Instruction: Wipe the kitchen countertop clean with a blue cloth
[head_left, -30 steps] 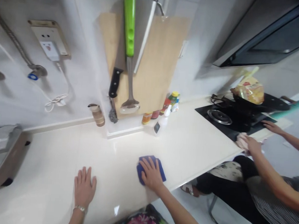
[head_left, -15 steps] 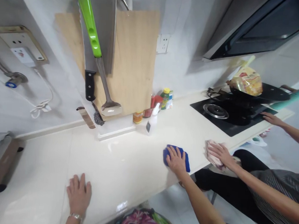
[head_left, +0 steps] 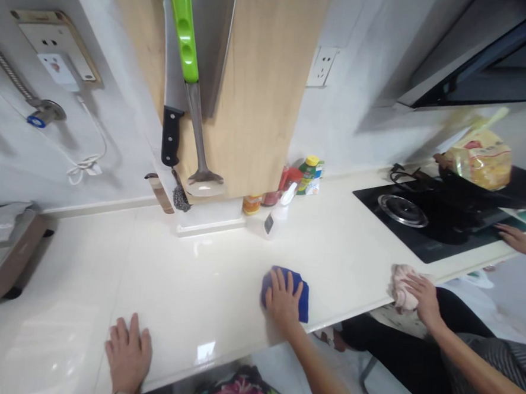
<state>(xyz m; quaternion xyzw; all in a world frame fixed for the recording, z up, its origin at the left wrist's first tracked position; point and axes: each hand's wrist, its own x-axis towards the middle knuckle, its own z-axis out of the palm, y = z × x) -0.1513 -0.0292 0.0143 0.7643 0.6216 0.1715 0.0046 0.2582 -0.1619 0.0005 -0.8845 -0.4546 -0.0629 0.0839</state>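
My right hand [head_left: 284, 304] presses a folded blue cloth [head_left: 304, 283] onto the white countertop [head_left: 204, 276], its fingers spread over the top of the cloth. To the left, near the counter's front edge, my left hand [head_left: 127, 355] lies flat and open on the bare surface, holding nothing. A white spray bottle [head_left: 278, 217] stands behind the blue cloth. Farther right, another person's hand [head_left: 424, 296] rests on a pale pink cloth [head_left: 402, 283] at the counter edge.
A cutting board [head_left: 260, 102], a cleaver and a green-handled spatula [head_left: 184, 29] hang over the counter. Sauce bottles [head_left: 309, 173] stand by the wall. At right are a black cooktop [head_left: 448, 232] and the person's other hand [head_left: 521, 241]. A brown appliance [head_left: 14, 259] sits left.
My right hand has slid the blue cloth leftward and closer to me. The view has turned a little, while my left hand stays nearly in place. The other person's pink cloth shifted slightly.
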